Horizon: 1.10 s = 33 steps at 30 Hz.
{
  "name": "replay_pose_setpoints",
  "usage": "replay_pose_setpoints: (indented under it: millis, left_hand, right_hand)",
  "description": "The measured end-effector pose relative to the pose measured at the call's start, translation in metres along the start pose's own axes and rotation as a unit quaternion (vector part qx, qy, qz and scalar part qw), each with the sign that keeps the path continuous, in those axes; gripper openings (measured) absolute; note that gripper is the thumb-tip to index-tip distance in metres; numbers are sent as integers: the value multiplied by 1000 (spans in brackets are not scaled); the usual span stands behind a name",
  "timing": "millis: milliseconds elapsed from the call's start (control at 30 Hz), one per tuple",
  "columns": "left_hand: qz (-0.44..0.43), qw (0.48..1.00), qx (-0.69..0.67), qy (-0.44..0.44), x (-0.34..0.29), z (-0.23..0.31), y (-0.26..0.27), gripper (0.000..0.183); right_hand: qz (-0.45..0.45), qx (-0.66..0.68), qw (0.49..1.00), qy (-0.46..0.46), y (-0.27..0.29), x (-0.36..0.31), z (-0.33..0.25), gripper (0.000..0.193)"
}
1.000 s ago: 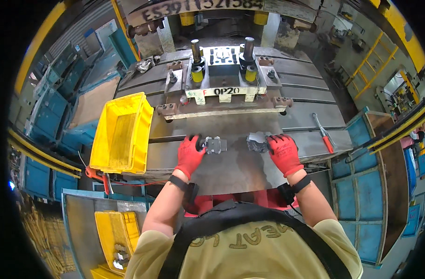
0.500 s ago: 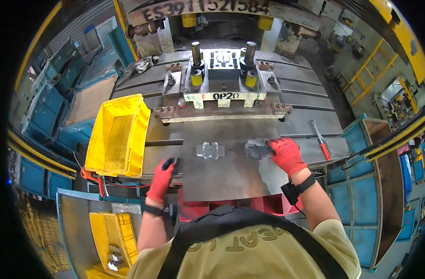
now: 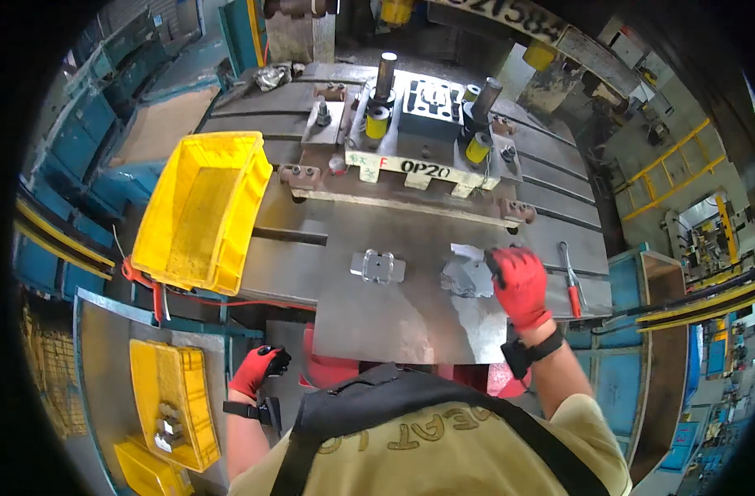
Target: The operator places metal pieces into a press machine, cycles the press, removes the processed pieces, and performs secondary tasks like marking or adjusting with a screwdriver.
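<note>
My right hand (image 3: 520,288), in a red glove with dark fingertips, is at the right edge of some thin, irregular grey metal pieces (image 3: 468,276). Its bent fingers close on the edge of a flat metal piece; the grip is partly hidden. Left of these pieces, a small formed metal part (image 3: 379,267) with a raised, rounded outline lies on the smooth metal plate (image 3: 369,326). My left hand (image 3: 260,370), gloved alike, hangs off the plate's near left corner. Its fingers are curled in, and I see nothing in them.
Behind the plate stands a press die (image 3: 431,116) with guide posts. A yellow bin (image 3: 249,215) sits at the left of the press table, and a red-handled tool (image 3: 573,289) lies at the right. Lower left, another yellow bin (image 3: 197,405) contains metal parts. Red bins (image 3: 328,369) show under the plate.
My left hand has dropped back from the plate's left edge toward my body. My right hand stays by the metal pieces, which now look shifted and spread. The whole view has tilted.
</note>
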<state>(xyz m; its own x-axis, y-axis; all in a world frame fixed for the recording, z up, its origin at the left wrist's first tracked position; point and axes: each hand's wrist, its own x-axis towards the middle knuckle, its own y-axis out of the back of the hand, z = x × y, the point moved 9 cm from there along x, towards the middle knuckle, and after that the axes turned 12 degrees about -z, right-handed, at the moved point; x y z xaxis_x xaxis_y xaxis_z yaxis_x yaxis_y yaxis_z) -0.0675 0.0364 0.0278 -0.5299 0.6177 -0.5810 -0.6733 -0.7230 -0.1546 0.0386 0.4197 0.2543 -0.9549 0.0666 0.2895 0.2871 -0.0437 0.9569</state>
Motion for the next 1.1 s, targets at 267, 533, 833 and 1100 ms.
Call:
replay_pose_setpoints:
  millis: [267,533,833,1100]
  left_hand:
    - [-27,991,120,61,22,6,-13,23]
    - [-4,998,60,14,37,-8,12,22]
    - [17,1000,-11,23,42,-58,17,18]
    - [50,997,-20,50,37,-99,14,21]
  right_hand:
    - [-134,157,974,-95,-48,-38,22,24]
    - [-195,82,971,-112,-33,3,41,22]
    - [84,8,996,0,41,128,43,22]
    - [162,-30,986,-30,10,217,69,19]
